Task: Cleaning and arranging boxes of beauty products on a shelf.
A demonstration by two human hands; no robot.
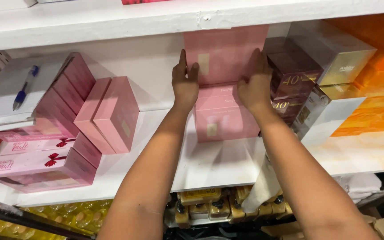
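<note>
Hands on the top pink box of a two-high stack at the back of the white shelf — left hand flat on its 9 o'clock edge with fingers straight and close together, right hand spread over its 3 o'clock edge, both pressing the sides, not curled under. Box looks like light, stiff glossy card, probably slick, so squeezing the two side faces near mid-height seems the sound hold — corners likely dent. It sits on the lower pink box, just beside the maroon boxes at 3 o'clock.
</note>
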